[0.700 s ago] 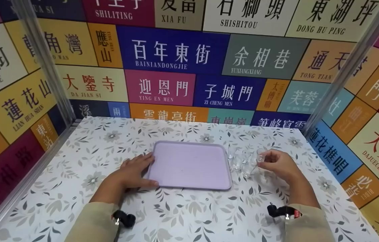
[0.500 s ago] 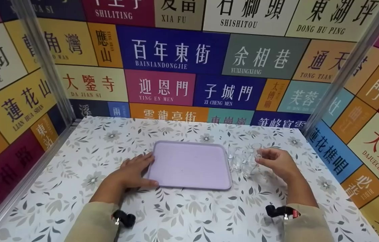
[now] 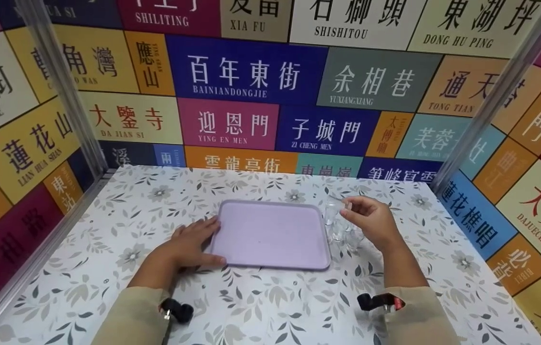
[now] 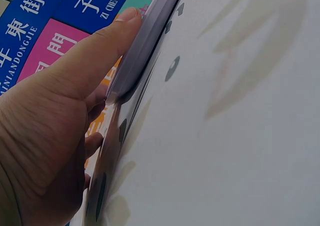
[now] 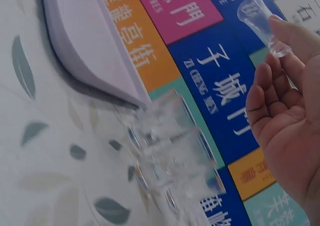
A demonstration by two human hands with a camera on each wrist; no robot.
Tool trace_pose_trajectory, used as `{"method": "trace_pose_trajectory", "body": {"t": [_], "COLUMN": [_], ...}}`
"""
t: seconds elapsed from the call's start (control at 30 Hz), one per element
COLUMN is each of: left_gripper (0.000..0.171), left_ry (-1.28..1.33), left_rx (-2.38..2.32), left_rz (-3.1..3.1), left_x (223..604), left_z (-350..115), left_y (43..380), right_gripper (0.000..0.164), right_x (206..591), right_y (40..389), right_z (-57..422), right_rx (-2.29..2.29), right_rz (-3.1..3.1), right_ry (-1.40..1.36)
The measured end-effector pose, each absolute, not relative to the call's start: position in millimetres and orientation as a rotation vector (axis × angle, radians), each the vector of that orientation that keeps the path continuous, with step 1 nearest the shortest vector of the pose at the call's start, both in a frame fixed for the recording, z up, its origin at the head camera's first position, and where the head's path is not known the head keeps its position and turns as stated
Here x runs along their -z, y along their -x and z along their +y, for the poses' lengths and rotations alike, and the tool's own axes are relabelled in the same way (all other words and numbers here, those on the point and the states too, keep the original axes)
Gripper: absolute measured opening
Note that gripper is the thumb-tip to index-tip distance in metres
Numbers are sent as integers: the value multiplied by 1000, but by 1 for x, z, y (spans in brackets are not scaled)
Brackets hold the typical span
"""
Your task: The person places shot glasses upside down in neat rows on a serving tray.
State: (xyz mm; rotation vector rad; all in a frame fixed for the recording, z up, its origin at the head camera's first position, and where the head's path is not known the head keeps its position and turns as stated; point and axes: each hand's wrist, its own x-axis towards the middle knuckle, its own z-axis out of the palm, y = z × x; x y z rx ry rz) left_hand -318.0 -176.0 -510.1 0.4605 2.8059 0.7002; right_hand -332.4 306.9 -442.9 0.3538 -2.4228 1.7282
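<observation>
A lilac rectangular tray lies flat on the table. My left hand rests at its left edge with fingers spread; in the left wrist view the thumb lies along the tray's rim. With thumb and fingers my right hand pinches a small clear shot glass near its thick base. That glass is tilted and held in the air, near the tray's upper right corner. Below it, several similar clear glasses stand grouped close to the tray's right side. Their exact arrangement is blurred.
A white tablecloth with a leaf and flower print covers the table. Colourful panels with place names rise behind and on both sides, with clear corner posts at the left and right.
My right hand has lifted the shot glass and carried it left and away from me, over the grouped glasses towards the tray. My left hand and the tray have stayed in place.
</observation>
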Motion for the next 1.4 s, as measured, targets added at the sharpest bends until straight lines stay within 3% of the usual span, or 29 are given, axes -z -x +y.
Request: {"method": "trace_pose_trajectory", "body": {"t": [0.23, 0.87, 1.4], "left_gripper": [115, 115, 115], "left_ry": [-472, -518, -457], "left_rx": [-699, -658, -652], "left_rz": [2818, 2841, 2816], "left_x": [512, 512, 511], "left_z": [-178, -171, -176], "left_y": [319, 322, 322], "right_gripper": [48, 36, 34], "right_x": [442, 442, 484], "right_y": [343, 346, 357], "right_z": [258, 130, 79], "right_rx": [-1777, -1964, -1661], "right_rz": [-2353, -2295, -2544], "right_ry": [-377, -429, -720]}}
